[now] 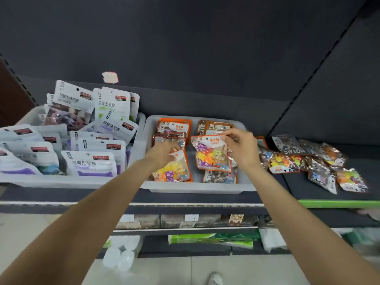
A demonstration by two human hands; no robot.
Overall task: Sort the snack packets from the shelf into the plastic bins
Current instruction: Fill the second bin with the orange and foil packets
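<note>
Dark shop shelf (205, 197), black back panel, lower tiers of stock beneath.

Far left: white bin (61, 181), packed with upright white pouches (90, 164).

Centre: grey bin (195, 188), part filled with orange-edged candy packets in rows.

Right, loose on the shelf: heap of unsorted packets (320, 161), overlapping, still to be sorted.

Left hand (164, 150): inside the grey bin, fingers curled down onto a near-left packet (174, 169); blurred, so a pinch at the top edge likely but not certain.

Right hand (239, 144): fingers and thumb pinching the top edge of a raised packet (211, 155), held tilted above the bin's middle row.

Handling, by judgement: light, soft film pouches, lumpy loose contents, glossy and probably slippery, prone to crumple and slide. Best hold: flat sealed header by the hang hole, pinched; body too yielding for a firm grasp.
</note>
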